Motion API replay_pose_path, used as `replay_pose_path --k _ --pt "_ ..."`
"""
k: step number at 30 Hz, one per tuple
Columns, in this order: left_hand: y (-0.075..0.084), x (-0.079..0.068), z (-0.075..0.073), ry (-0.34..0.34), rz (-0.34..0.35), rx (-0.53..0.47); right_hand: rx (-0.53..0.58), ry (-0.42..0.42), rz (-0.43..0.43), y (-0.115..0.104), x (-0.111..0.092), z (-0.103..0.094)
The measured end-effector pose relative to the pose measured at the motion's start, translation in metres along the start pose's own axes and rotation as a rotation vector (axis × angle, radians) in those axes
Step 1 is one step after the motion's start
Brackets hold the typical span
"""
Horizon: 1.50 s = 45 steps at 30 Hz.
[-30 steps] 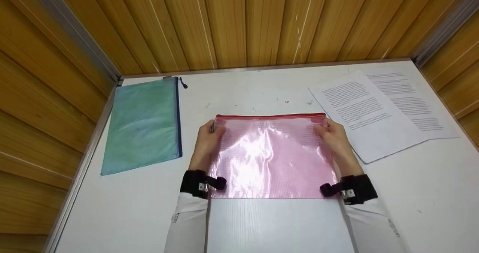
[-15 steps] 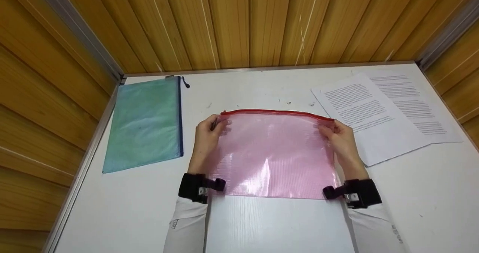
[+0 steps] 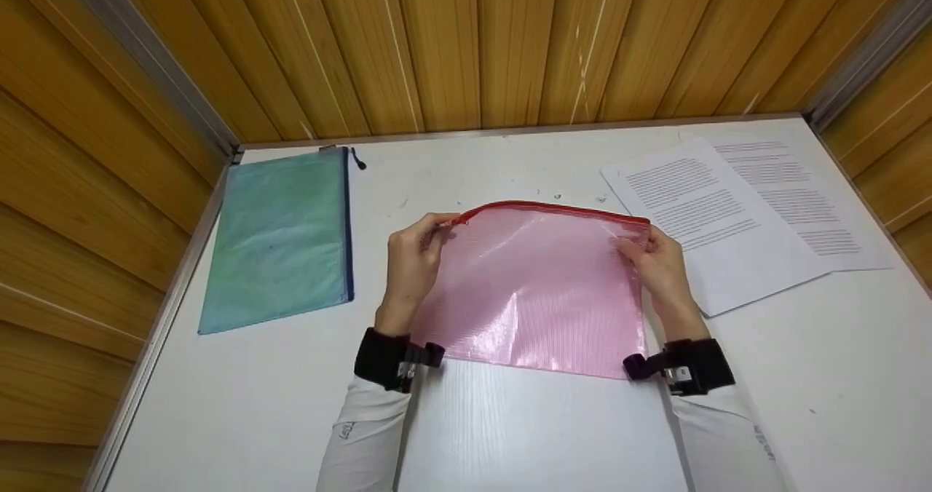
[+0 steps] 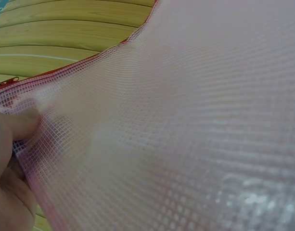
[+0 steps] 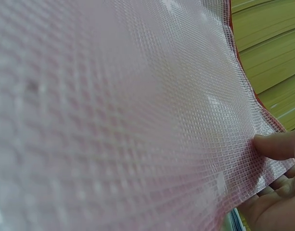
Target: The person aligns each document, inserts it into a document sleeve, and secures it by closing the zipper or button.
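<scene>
One pink pouch (image 3: 539, 288) with a red zip (image 3: 564, 209), held up between both hands over the near middle of the counter (image 3: 240, 405), zip edge uppermost and farthest from the body, lower edge slanting.

Left hand (image 3: 415, 259): closed in a pinch on the top left corner, thumb just below the metal zip pull (image 4: 10, 81). Right hand (image 3: 664, 265): likewise pinching, thumb on the near face, fingers curled behind the opposite top corner. Gripped at both ends of one edge, presumably to keep thin, floppy mesh spread and level. Zip arched between the hands, not taut. Contents, if any: cannot tell.

One green pouch (image 3: 284, 237) with a dark blue zip (image 3: 348, 223), lying flat at the far left, well apart from the pink one; perhaps placed there to leave working room. At least two printed sheets (image 3: 717, 223), overlapping and askew at the right, text upward, near the right hand; fanned, perhaps, for telling apart.
</scene>
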<state>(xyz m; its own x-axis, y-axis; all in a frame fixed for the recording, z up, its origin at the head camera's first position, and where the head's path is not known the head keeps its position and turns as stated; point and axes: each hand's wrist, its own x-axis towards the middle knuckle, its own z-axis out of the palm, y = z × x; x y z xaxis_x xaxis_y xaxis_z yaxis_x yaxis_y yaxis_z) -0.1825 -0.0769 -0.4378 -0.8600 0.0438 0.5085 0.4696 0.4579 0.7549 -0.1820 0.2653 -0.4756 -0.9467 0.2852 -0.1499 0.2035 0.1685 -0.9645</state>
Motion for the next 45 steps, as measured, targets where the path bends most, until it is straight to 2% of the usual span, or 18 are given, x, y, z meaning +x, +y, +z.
replay_pose_path --k 5,11,16,19,30,37,42,45 --pt "0.000 0.005 0.007 -0.007 0.094 0.084 -0.098 0.003 0.009 -0.001 0.000 -0.003" --pt "-0.001 0.010 0.010 -0.041 0.137 0.150 -0.150 -0.019 0.022 -0.008 -0.002 -0.007" --pt "-0.002 0.014 0.010 -0.050 0.144 0.176 -0.208 0.008 -0.054 -0.013 -0.005 -0.001" --pt "-0.001 0.015 0.010 -0.045 0.154 0.193 -0.226 -0.009 -0.108 -0.018 -0.009 0.006" --pt "0.002 0.019 0.011 -0.066 0.195 0.250 -0.140 -0.258 -0.210 -0.043 -0.029 0.033" --pt "0.006 0.021 0.015 -0.088 0.233 0.272 0.032 -0.476 -0.147 -0.051 -0.043 0.054" --pt "0.009 0.023 0.018 -0.100 0.248 0.281 0.060 -0.615 -0.142 -0.058 -0.043 0.067" --pt "0.010 0.024 0.019 -0.113 0.252 0.293 0.056 -0.665 -0.124 -0.063 -0.040 0.072"
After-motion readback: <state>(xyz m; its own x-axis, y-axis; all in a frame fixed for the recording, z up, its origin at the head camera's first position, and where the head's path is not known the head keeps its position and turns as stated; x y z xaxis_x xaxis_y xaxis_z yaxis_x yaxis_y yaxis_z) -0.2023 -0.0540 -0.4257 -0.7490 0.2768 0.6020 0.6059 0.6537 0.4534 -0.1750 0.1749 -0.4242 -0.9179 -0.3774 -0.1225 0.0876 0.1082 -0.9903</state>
